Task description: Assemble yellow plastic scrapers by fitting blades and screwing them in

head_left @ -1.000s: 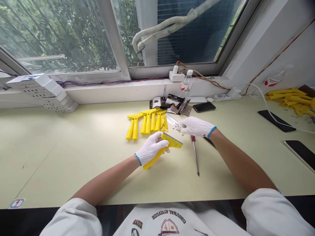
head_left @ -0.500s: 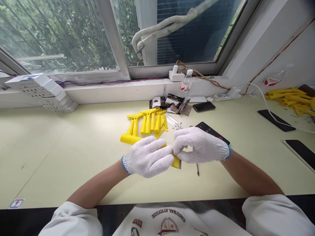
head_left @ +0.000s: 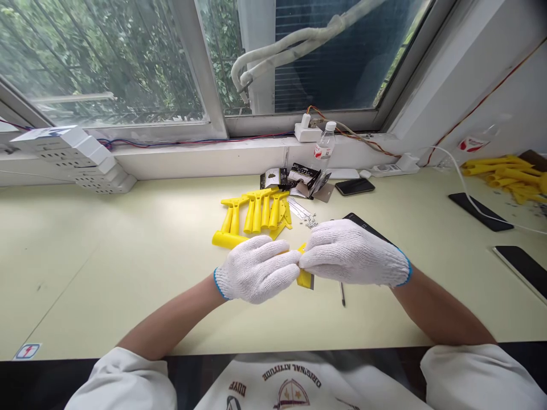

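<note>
The gloved left hand (head_left: 256,269) and right hand (head_left: 352,253) hold a yellow scraper (head_left: 305,279), fingers (head_left: 290,259) clamped on it, just above a screwdriver (head_left: 342,294) on the bench (head_left: 128,273).

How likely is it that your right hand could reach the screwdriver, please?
Fairly likely: the right hand sits just above the screwdriver, nothing between them, but it would first have to let go of the yellow scraper.

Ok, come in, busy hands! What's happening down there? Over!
Gloved left hand and right hand together, gripping a yellow plastic scraper. In the way: a screwdriver and a black phone, partly under the right hand. Over.
</note>
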Available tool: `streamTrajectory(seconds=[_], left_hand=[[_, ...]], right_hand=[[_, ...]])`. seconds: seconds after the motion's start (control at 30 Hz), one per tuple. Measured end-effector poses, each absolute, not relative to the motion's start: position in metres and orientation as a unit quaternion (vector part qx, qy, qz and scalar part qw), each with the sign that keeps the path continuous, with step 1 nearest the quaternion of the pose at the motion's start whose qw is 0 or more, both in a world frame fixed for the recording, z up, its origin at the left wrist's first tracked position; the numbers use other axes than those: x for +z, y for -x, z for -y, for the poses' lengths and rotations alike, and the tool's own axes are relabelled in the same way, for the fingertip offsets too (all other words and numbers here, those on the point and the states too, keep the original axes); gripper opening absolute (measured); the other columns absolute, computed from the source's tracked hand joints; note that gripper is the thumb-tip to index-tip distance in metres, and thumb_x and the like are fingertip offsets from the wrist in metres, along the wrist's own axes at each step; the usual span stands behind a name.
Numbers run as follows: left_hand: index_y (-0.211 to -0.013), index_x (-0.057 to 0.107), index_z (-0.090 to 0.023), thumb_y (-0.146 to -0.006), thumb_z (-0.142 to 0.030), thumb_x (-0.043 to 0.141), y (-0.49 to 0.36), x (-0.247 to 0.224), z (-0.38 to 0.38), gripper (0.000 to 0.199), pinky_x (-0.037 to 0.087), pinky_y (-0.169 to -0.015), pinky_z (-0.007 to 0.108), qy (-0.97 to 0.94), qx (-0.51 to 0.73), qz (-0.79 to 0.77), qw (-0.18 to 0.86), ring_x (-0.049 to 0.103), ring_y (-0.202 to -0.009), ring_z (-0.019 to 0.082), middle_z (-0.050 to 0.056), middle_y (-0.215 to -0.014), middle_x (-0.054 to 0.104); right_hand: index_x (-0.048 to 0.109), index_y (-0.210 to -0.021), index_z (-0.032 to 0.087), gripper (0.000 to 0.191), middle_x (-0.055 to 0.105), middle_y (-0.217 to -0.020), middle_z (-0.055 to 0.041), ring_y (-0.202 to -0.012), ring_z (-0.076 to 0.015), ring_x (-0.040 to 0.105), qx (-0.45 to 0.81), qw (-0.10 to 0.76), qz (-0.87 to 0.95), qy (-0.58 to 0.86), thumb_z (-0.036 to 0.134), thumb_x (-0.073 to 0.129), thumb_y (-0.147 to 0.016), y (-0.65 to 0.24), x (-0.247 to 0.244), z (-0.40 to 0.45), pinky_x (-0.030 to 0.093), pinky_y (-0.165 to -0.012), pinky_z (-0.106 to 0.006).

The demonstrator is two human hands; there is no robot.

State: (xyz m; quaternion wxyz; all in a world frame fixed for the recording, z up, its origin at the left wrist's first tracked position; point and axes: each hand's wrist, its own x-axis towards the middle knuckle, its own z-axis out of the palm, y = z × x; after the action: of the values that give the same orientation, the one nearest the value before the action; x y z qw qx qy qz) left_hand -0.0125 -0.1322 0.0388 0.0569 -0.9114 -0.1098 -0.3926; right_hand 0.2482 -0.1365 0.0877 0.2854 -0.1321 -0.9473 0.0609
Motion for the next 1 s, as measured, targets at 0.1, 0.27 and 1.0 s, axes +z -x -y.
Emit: streamTrajectory(seconds=[0.1, 0.27, 1.0], left_hand=[[-0.103, 0.064, -0.024, -0.108, -0.015, 0.051, 0.010, 0.042, 0.131, 0.017, 0.064, -0.086, 0.036, 0.897, -0.420, 0.056, 0.124, 0.079, -0.099, 0.019, 0.004, -0.109, 0.084], [-0.103, 0.064, -0.026, -0.108, -0.015, 0.052, 0.012, 0.042, 0.132, 0.017, 0.062, -0.088, 0.036, 0.901, -0.413, 0.075, 0.111, 0.079, -0.103, 0.020, 0.004, -0.111, 0.084], [-0.111, 0.078, -0.024, -0.101, -0.029, 0.073, 0.003, 0.012, 0.119, 0.012, 0.059, -0.073, 0.032, 0.840, -0.435, 0.325, -0.001, 0.078, -0.076, 0.019, 0.003, -0.094, 0.084]], right_hand=[[0.073, -0.097, 0.020, 0.014, 0.071, -0.083, -0.0026, -0.070, -0.0145, 0.057, 0.063, 0.280, 0.948, 0.135, 0.017, 0.062, -0.105, -0.250, 0.086, 0.135, 0.043, -0.067, -0.030], [0.073, -0.106, 0.021, 0.018, 0.073, -0.087, -0.0034, -0.074, -0.0160, 0.061, 0.076, 0.263, 0.953, 0.129, 0.011, 0.059, -0.100, -0.255, 0.089, 0.135, 0.043, -0.068, -0.032], [0.075, -0.126, 0.020, 0.052, 0.063, -0.099, -0.0015, -0.083, -0.0142, 0.053, 0.341, 0.215, 0.878, 0.259, 0.004, 0.061, -0.079, -0.259, 0.066, 0.099, 0.045, -0.075, -0.027]])
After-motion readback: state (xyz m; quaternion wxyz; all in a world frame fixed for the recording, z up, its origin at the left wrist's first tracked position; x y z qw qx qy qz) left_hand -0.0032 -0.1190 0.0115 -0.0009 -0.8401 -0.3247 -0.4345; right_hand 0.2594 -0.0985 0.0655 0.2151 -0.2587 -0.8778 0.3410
